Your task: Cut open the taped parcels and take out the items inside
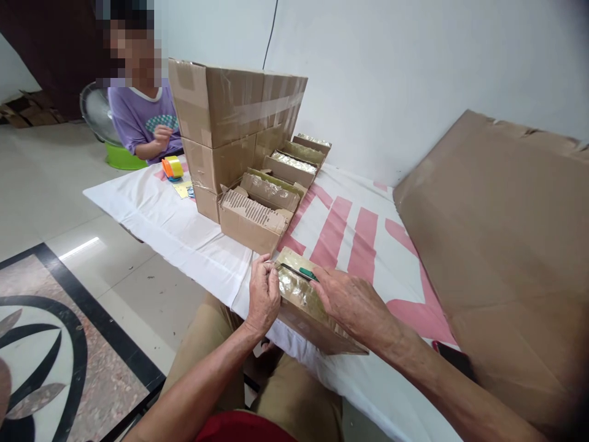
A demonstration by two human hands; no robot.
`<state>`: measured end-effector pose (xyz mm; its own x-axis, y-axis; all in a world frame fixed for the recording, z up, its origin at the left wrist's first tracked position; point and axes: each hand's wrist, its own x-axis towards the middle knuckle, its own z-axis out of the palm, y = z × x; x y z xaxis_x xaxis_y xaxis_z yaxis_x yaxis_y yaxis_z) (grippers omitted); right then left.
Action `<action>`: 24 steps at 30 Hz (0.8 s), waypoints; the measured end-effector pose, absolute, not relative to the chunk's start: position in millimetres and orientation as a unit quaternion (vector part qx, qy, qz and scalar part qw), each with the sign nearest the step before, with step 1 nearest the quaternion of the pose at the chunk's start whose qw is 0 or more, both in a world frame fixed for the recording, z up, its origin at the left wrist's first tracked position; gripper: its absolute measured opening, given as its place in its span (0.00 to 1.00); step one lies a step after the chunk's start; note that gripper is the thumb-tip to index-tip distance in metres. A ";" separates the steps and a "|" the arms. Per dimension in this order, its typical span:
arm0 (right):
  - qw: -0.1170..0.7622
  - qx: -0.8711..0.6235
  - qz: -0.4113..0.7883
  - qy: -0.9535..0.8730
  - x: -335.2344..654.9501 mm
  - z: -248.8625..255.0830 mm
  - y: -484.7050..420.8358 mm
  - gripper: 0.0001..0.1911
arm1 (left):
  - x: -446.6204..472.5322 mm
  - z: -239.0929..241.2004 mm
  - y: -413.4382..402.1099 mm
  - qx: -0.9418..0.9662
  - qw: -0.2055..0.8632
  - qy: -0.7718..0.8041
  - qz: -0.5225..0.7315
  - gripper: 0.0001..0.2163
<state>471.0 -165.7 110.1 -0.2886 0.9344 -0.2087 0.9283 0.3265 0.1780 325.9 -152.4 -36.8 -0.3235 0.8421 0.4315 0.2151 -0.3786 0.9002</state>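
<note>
A taped cardboard box (317,331) lies at the table's front edge, with shiny clear tape over its top. My left hand (264,294) grips the box's left end, fingers bent at its corner. In my right hand (352,304) is a green-handled utility knife (307,273), held over the box top. Its dark blade points left, toward my left fingers. Whether the blade cuts into the tape, I cannot tell. Part of the box's right side is hidden under my right hand and forearm.
Stacked sealed boxes (234,104) stand at the back left, beside a row of open-topped boxes (251,221). A tape dispenser (172,167) sits near a seated person in purple (138,116). A large cardboard sheet (497,233) leans at right, near a dark phone (453,359).
</note>
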 end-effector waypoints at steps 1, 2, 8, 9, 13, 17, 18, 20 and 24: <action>0.147 0.577 0.010 0.803 470.0 111.6 -166.0 0.14 | 326.1 -37.1 -152.4 0.528 0.240 0.502 0.642 0.07; 0.156 0.575 0.011 0.803 468.8 113.2 -166.1 0.14 | 326.2 -37.5 -152.3 0.528 0.237 0.502 0.643 0.07; 0.201 0.541 0.033 0.816 455.8 128.3 -161.3 0.15 | 325.9 -39.0 -150.1 0.530 0.219 0.501 0.648 0.07; 0.209 0.536 0.029 0.817 454.2 131.1 -160.4 0.15 | 326.0 -39.1 -149.7 0.529 0.216 0.501 0.650 0.07; 0.224 0.516 0.007 0.827 456.7 136.7 -159.4 0.15 | 327.0 -39.0 -148.7 0.523 0.204 0.505 0.656 0.07; 0.229 0.526 -0.001 0.819 465.1 134.9 -161.6 0.15 | 327.8 -39.4 -148.3 0.524 0.202 0.510 0.652 0.07; 0.232 0.528 0.001 0.817 465.8 134.8 -162.1 0.15 | 327.6 -39.7 -148.1 0.527 0.200 0.509 0.650 0.07; 0.239 0.521 0.004 0.819 464.5 136.5 -162.6 0.16 | 326.8 -40.6 -147.7 0.533 0.193 0.508 0.649 0.07; 0.250 0.492 0.015 0.834 456.6 147.3 -162.7 0.17 | 325.1 -41.4 -146.9 0.536 0.181 0.508 0.649 0.07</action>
<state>456.6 -162.7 147.3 -0.3903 0.8279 -0.4027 0.8132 0.5151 0.2708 325.1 -146.9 -41.4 -0.3592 0.7801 0.5123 0.3090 -0.4186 0.8540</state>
